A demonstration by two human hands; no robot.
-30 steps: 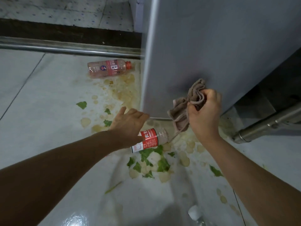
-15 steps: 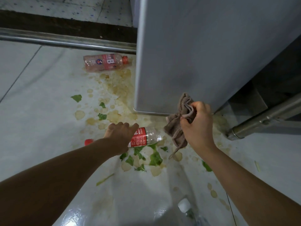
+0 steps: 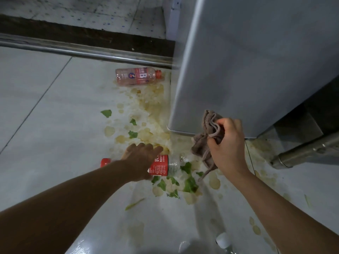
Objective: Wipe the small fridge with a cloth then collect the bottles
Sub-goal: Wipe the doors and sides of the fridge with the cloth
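The small grey fridge (image 3: pixel 247 61) stands on the floor at upper right. My right hand (image 3: pixel 227 145) grips a crumpled brown cloth (image 3: pixel 205 143) just below the fridge's bottom front corner. A clear bottle with a red label and red cap (image 3: pixel 161 165) lies on its side on the floor. My left hand (image 3: pixel 141 158) reaches over its middle with fingers extended, covering part of it. A pink bottle with an orange cap (image 3: pixel 137 76) lies farther away, beside the fridge.
Yellowish spill patches (image 3: pixel 152 105) and torn green leaves (image 3: pixel 189 184) cover the tiled floor (image 3: pixel 45 125) around the bottles. A metal rail (image 3: pixel 82 50) runs along the far edge. A metal leg (image 3: pixel 302 154) slants at right. A white cap (image 3: pixel 222 240) shows at the bottom.
My right hand with the cloth came down off the fridge's side to its bottom corner. My left hand lowered onto the red-label bottle.
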